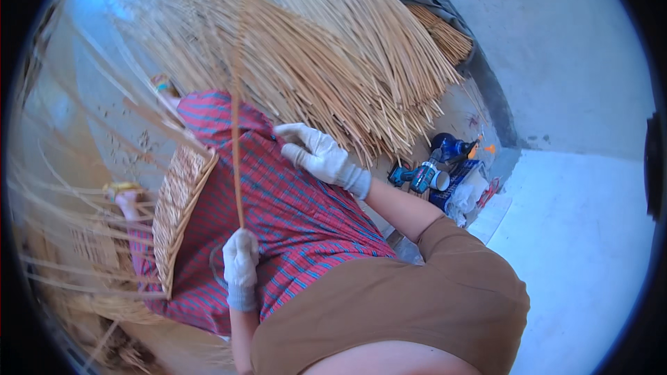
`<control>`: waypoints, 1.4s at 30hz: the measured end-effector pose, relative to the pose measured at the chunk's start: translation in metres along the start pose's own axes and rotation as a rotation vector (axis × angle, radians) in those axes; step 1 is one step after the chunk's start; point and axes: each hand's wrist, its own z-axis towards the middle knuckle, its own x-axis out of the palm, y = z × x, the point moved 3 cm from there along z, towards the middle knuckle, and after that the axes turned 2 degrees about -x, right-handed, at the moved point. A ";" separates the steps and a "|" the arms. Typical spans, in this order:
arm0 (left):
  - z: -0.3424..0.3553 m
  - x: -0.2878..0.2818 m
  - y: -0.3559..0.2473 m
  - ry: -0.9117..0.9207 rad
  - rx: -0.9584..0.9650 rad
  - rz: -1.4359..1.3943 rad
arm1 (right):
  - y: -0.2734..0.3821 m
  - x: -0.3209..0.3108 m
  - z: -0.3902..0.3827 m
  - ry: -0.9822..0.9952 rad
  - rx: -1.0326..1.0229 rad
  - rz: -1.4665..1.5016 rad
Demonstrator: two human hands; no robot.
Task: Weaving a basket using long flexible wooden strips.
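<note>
Left hand (241,258) pinches one long cane (236,132) upright beside the half-woven basket (177,212) on the lap, right hand (316,153) loosely curled at the cane bundle (333,62); over-bending could kink it.

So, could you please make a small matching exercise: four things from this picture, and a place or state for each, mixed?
Things:
1. left hand
2. right hand
3. woven basket
4. power drill

Places or states:
A. lies on the floor beside the cane bundle
B. grips a single upright cane
C. rests open on the checked cloth
D. leans on its side against the lap

Pairs: 1-B, 2-C, 3-D, 4-A
</note>
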 end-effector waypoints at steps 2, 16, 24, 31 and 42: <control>0.008 0.013 0.005 0.073 0.033 0.081 | 0.090 0.015 -0.003 0.350 -0.098 -0.036; -0.049 -0.091 0.040 -0.373 0.005 -0.182 | 0.176 0.075 0.027 0.108 -0.671 -0.455; 0.022 -0.132 0.044 -0.360 0.089 -1.518 | 0.191 0.084 0.021 0.099 -0.736 -0.383; 0.059 -0.121 0.070 -0.382 0.250 -1.559 | 0.063 0.137 -0.014 0.694 -0.270 -0.254; 0.061 -0.109 0.080 -0.464 0.385 -1.439 | 0.062 -0.011 0.043 0.048 -0.073 -0.539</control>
